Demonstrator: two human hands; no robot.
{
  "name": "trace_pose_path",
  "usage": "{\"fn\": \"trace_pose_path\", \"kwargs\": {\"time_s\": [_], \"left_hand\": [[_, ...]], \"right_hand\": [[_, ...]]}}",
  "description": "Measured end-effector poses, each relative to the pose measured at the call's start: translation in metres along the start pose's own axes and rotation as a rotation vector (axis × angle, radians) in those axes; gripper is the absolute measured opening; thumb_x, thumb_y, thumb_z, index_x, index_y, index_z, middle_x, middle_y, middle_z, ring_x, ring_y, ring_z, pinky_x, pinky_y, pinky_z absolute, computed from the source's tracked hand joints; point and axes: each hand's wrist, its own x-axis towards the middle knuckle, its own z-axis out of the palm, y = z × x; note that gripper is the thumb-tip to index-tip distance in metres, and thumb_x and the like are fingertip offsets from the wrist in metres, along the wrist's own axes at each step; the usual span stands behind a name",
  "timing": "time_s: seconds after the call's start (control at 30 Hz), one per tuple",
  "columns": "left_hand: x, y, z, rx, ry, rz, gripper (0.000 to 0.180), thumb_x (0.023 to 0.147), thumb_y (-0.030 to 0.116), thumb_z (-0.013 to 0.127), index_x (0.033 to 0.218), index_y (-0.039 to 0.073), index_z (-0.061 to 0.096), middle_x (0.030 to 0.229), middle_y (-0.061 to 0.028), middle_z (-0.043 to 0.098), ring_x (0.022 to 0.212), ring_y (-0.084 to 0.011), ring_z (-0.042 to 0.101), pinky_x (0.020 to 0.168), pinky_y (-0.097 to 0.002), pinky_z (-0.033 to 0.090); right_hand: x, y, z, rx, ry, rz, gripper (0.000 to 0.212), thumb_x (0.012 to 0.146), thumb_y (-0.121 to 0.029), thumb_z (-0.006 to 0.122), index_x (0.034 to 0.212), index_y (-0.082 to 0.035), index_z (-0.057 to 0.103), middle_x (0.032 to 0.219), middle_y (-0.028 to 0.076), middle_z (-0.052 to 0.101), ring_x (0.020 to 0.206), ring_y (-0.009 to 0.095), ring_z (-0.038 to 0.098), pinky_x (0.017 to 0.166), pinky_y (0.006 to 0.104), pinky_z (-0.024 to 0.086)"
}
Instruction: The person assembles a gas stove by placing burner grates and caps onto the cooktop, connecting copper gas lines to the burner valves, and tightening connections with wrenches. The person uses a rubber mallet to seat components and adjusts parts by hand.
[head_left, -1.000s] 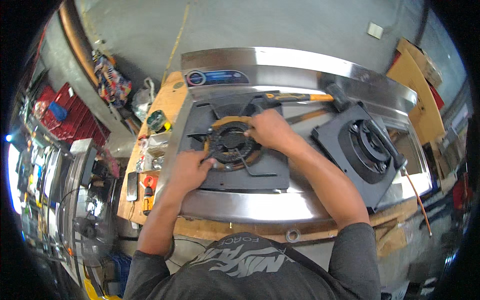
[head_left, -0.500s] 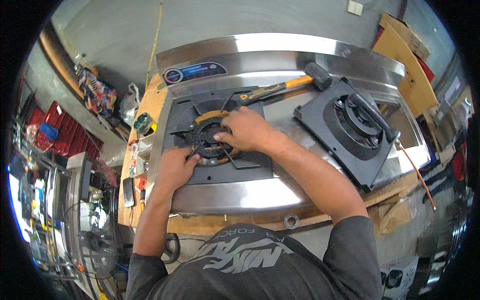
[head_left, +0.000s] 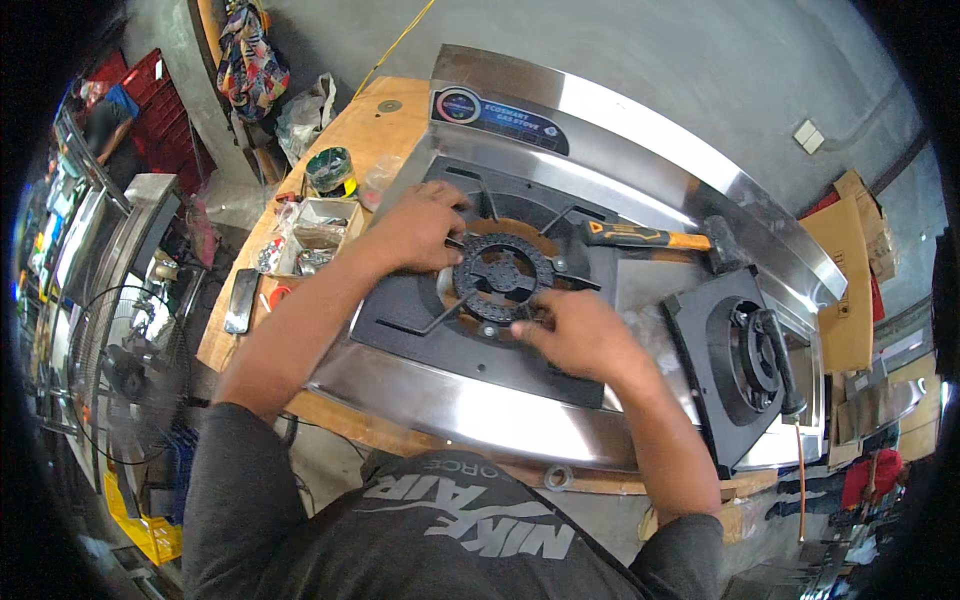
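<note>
A round black cast-iron burner (head_left: 501, 266) sits over a brownish ring in the dark square plate (head_left: 450, 352) of a stainless steel gas stove (head_left: 400, 385). My left hand (head_left: 425, 228) is at the burner's left side, fingers curled and thumb close to its rim. At the lower right rim is my right hand (head_left: 583, 335), its thumb and forefinger pinched at the edge. Prongs of the pan support stick out around the burner. To the right, a second dark plate (head_left: 712, 400) lies askew, with another burner (head_left: 757, 355) on it.
A hammer (head_left: 650, 236) with a black and orange handle rests behind the burners. Left of the stove are a green tin (head_left: 331, 173), a parts box (head_left: 320, 235) and a phone (head_left: 241, 300) on the wooden table (head_left: 375, 110). A copper tube (head_left: 800, 480) hangs at the right.
The view has turned, so the stove looks rotated clockwise. My left hand has gone from the burner's near side to its far left, my right hand from the far right to the near right.
</note>
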Motion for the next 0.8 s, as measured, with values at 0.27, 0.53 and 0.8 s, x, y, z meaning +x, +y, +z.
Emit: {"fn": "trace_pose_path", "kwargs": {"time_s": [0.27,0.53,0.8], "left_hand": [[-0.006,0.004,0.016,-0.156,0.137,-0.058,0.037,0.075,0.038,0.078,0.089,0.004,0.077,0.108,-0.0092,0.070,0.133,-0.0350,0.047,0.110,-0.0523,0.035],[0.002,-0.002,0.006,-0.029,0.064,-0.056,0.029,0.068,0.031,0.075,0.079,0.005,0.075,0.091,-0.0111,0.071,0.102,-0.0323,0.060,0.092,-0.0491,0.044],[0.009,0.002,0.009,-0.042,0.043,-0.072,0.029,0.069,0.035,0.073,0.075,0.006,0.077,0.084,-0.0133,0.072,0.102,-0.0320,0.062,0.092,-0.0485,0.044]], "right_hand": [[0.023,-0.007,0.033,0.122,0.089,0.050,0.022,0.090,-0.019,0.064,0.103,-0.001,0.069,0.095,0.025,0.071,0.093,0.043,0.068,0.082,0.0511,0.052],[0.025,-0.009,0.031,0.373,0.191,-0.001,0.014,0.088,-0.009,0.066,0.101,-0.002,0.067,0.084,0.020,0.069,0.074,0.034,0.068,0.069,0.0396,0.051],[0.017,-0.015,0.022,0.378,0.160,0.042,0.017,0.090,-0.009,0.064,0.106,-0.004,0.065,0.081,0.020,0.068,0.076,0.035,0.066,0.069,0.0425,0.050]]}}
